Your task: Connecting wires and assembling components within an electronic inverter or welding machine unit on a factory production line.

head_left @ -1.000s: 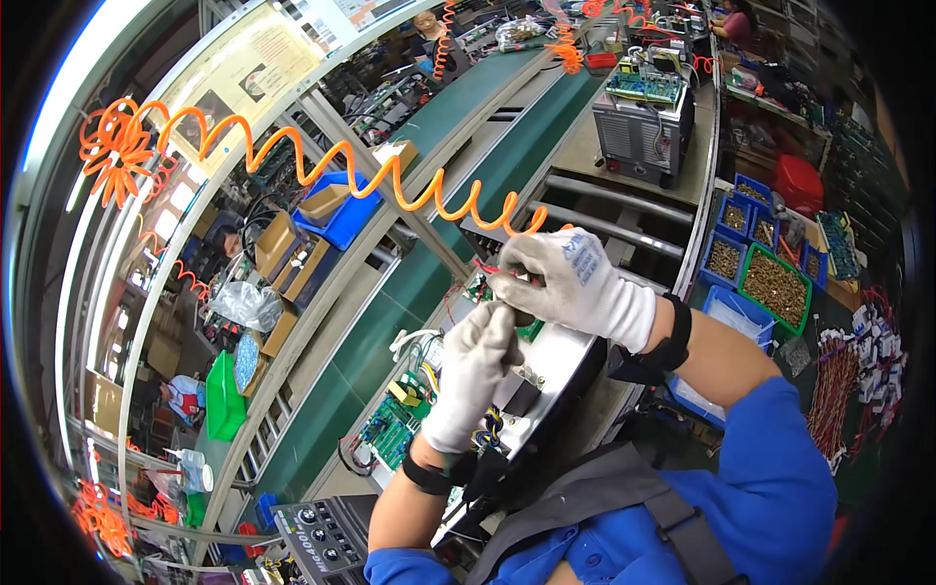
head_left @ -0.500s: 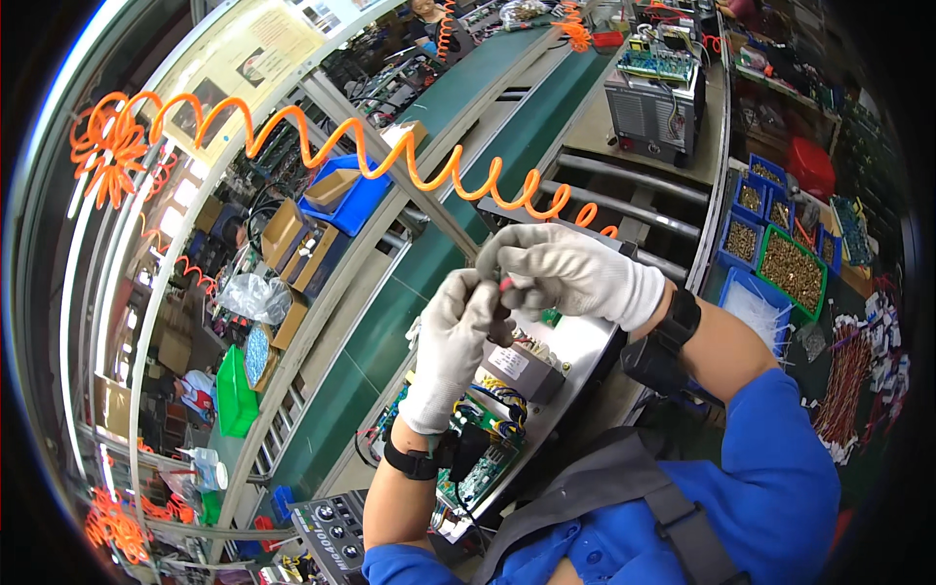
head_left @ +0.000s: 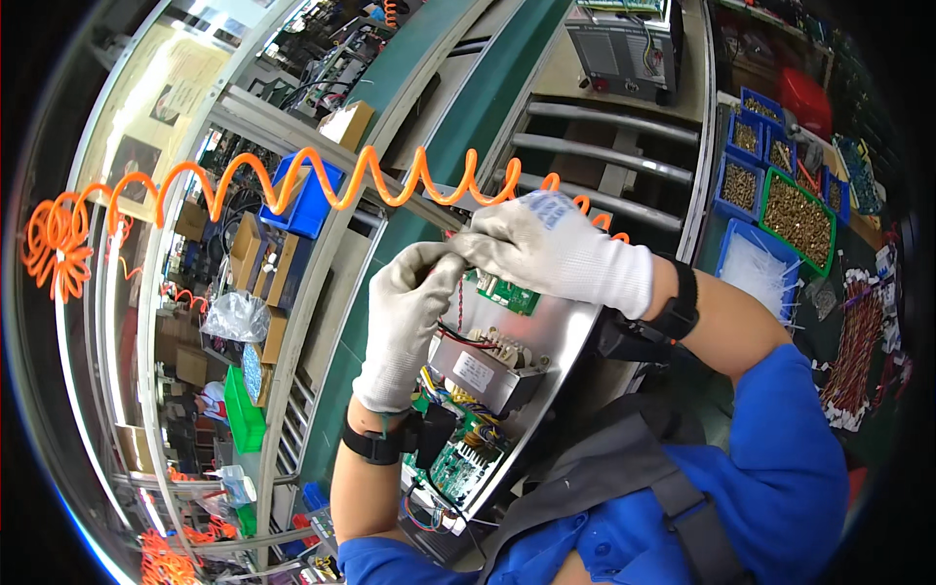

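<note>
Both hands wear white knitted gloves with grey fingers. My left hand [head_left: 411, 302] is closed, its thumb and fingertips pinched together. My right hand [head_left: 541, 244] reaches across from the right, also closed, its fingertips touching the left ones. What they pinch is hidden; a small red bit shows at the fingertips. Below them, a thin red twisted wire [head_left: 460, 304] hangs toward an open metal chassis [head_left: 561, 356]. Inside the chassis are a grey boxed transformer [head_left: 483, 375] with a white label, a small green circuit board [head_left: 507, 294] below my right hand, and a larger green board [head_left: 450, 470] with coloured wires.
An orange coiled air hose [head_left: 370, 180] stretches just beyond my hands. Metal rollers [head_left: 609, 151] and another grey machine [head_left: 624, 54] lie farther off. On the right stand blue and green bins of brass-coloured parts [head_left: 795, 219] and a bundle of red wires [head_left: 850, 341].
My view has shifted, and the hands now sit a little left in it. The right hand has turned, its back now upward. The red wire below the fingers has come into sight.
</note>
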Tool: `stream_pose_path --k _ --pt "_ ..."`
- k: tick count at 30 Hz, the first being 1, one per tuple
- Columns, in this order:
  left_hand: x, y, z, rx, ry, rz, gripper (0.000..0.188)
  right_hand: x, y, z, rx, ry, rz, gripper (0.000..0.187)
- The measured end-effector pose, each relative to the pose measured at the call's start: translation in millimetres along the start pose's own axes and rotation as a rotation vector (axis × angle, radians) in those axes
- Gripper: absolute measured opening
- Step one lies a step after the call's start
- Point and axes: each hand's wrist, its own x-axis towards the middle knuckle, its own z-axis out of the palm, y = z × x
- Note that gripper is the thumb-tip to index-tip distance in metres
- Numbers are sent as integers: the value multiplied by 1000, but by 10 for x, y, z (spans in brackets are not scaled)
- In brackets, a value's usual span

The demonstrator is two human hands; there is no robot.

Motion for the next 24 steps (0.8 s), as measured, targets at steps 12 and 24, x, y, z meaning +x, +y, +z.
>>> stream_pose_path --k 12,24 --pt "867 -743 201 1250 -495 19 29 -534 380 -4 487 401 67 22" --pt "1096 -752 167 1040 -568 -77 40 -476 494 169 315 655 -69 12"
